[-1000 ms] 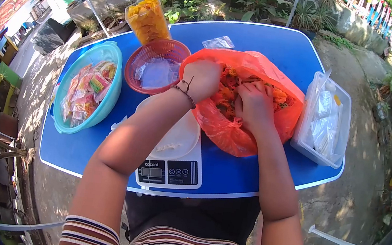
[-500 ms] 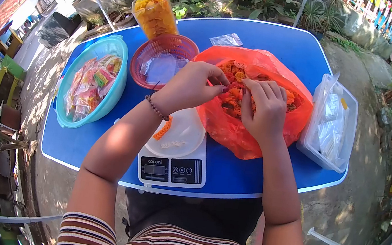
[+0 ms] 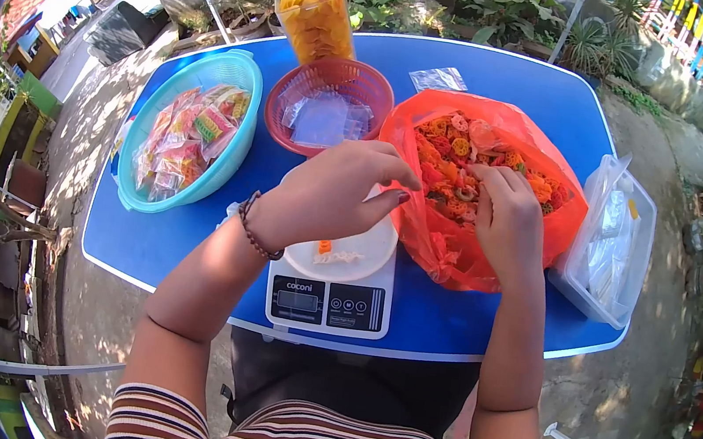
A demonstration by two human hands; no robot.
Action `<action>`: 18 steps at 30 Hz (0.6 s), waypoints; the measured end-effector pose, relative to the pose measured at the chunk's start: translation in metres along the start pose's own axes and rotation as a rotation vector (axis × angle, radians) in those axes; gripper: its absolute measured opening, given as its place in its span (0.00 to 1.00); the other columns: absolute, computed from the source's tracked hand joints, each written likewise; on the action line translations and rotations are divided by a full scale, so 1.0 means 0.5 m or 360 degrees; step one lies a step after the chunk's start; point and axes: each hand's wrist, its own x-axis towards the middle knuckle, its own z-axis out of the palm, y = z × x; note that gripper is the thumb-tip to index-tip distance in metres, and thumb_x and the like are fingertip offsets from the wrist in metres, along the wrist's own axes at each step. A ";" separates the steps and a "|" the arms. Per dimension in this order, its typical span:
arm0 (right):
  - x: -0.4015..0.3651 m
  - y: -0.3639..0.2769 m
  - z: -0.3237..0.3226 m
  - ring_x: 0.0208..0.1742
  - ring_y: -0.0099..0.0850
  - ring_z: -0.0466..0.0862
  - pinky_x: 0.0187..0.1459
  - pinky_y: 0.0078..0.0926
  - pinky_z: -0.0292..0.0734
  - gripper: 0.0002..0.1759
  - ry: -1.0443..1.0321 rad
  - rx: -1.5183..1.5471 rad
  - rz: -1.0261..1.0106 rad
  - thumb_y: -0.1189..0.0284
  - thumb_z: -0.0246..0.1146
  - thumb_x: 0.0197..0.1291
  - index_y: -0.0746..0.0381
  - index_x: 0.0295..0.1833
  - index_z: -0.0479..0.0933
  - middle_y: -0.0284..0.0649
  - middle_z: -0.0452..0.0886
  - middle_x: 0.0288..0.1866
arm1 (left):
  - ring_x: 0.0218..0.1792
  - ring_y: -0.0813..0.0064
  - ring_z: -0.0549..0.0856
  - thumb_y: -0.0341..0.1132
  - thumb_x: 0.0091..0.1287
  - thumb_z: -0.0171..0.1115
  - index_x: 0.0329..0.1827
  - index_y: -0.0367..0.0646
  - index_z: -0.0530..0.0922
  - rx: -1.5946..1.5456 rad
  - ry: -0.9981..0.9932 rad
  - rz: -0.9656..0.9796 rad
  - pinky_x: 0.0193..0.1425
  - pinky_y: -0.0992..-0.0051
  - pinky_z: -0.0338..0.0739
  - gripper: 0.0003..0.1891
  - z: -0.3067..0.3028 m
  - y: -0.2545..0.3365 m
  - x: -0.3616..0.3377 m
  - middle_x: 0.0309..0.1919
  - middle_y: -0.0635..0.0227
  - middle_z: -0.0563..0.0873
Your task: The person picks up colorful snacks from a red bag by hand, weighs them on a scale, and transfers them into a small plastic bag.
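My left hand (image 3: 345,187) hovers over the back of a white digital kitchen scale (image 3: 330,301), beside the left rim of a red plastic bag (image 3: 428,246). Its thumb and index finger are apart, with nothing visible between them. My right hand (image 3: 511,218) reaches into the bag, fingers bent down among orange, red and yellow snack pieces (image 3: 458,149), some wheel-shaped. Whatever its fingertips pinch is hidden. On the scale's round white pan (image 3: 374,254) lie a small orange piece (image 3: 325,245) and pale bits (image 3: 337,258); my left hand and wrist cover part of the pan.
A turquoise basket (image 3: 232,150) of filled snack packets stands at the left. Behind are a red-brown basket (image 3: 379,90) of clear bags and a tub of yellow chips (image 3: 317,20). A clear bag (image 3: 438,79) lies at the back; a plastic box (image 3: 617,290) of bags stands right.
My left hand has drawn back from the bag, and its thumb and finger have parted. My right hand stays over the snack pieces, its fingers lower. The whole view has shifted slightly.
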 end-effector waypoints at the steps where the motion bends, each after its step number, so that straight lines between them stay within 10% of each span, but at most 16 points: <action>1: -0.001 0.010 -0.011 0.50 0.39 0.83 0.56 0.38 0.77 0.16 -0.0121 0.0023 0.0030 0.74 0.71 0.54 0.62 0.50 0.84 0.39 0.85 0.42 | 0.47 0.63 0.88 0.34 0.65 0.70 0.53 0.40 0.85 0.0110 -0.0022 0.0122 0.50 0.67 0.82 0.15 0.016 0.005 0.008 0.46 0.58 0.87; 7: -0.018 -0.001 -0.012 0.73 0.43 0.66 0.74 0.51 0.59 0.35 -0.0790 -0.0119 0.0173 0.59 0.80 0.44 0.48 0.62 0.81 0.37 0.75 0.69 | 0.56 0.57 0.84 0.44 0.60 0.75 0.63 0.41 0.78 0.0483 -0.0436 0.0094 0.61 0.60 0.74 0.30 0.079 0.042 0.029 0.50 0.59 0.85; 14: -0.014 0.038 0.002 0.66 0.41 0.75 0.69 0.47 0.65 0.21 -0.0520 -0.0102 0.0287 0.62 0.76 0.52 0.52 0.53 0.86 0.37 0.82 0.60 | 0.58 0.62 0.83 0.48 0.53 0.79 0.66 0.43 0.76 0.0648 -0.0470 0.0068 0.64 0.59 0.68 0.37 0.110 0.038 0.004 0.51 0.61 0.85; 18: -0.007 0.055 0.008 0.58 0.41 0.80 0.62 0.42 0.72 0.13 -0.0239 -0.0056 0.0235 0.66 0.73 0.57 0.58 0.47 0.86 0.39 0.86 0.50 | 0.56 0.64 0.83 0.44 0.54 0.77 0.64 0.43 0.76 0.0878 0.0062 0.0323 0.64 0.61 0.66 0.34 0.155 0.012 0.026 0.48 0.63 0.85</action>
